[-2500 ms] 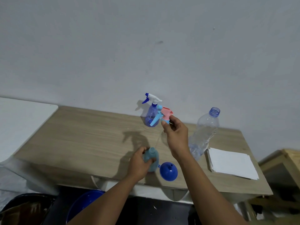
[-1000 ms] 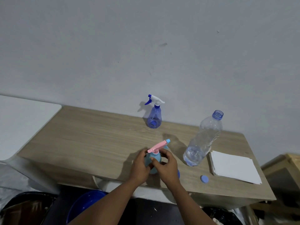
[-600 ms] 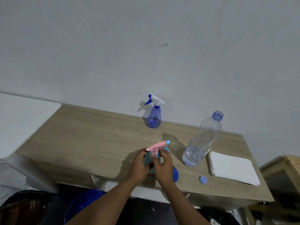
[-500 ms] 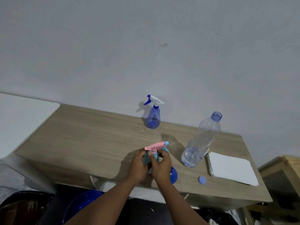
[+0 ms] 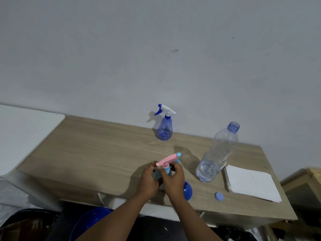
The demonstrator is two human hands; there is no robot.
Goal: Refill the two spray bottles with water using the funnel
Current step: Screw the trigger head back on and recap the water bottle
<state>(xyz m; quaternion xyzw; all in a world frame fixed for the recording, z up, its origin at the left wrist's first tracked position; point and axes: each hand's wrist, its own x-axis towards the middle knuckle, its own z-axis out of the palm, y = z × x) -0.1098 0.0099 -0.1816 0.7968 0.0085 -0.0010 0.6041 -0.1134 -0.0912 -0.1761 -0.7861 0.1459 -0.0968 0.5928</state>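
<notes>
Light-blue plastic spray bottle with a pink trigger head [image 5: 168, 160] stands upright at the near edge of the wooden counter [image 5: 104, 150], held between both hands.

Left hand [image 5: 148, 181]: fingers curled round the bottle body, steadying it.

Right hand [image 5: 173, 180]: fingertips pinch the collar just under the pink head.

Step in hand, as I judge it: turning the head on the neck thread. On or off, cannot tell; fill level hidden by the hands.

Blue plastic funnel [image 5: 188, 190] lies just beside the right wrist, in no bottle.

Clear plastic water bottle [image 5: 218, 153], uncapped, holds a little water at the bottom. Its small blue cap [image 5: 218, 196] lies near, beside a stack of white paper [image 5: 251, 182].

Violet-blue spray bottle with a white trigger head [image 5: 165, 129] stands by the wall, head on, well apart.

Next move calls for a firm hold on the body while the collar turns square to the thread. After that, the funnel goes to whichever bottle lacks water.
</notes>
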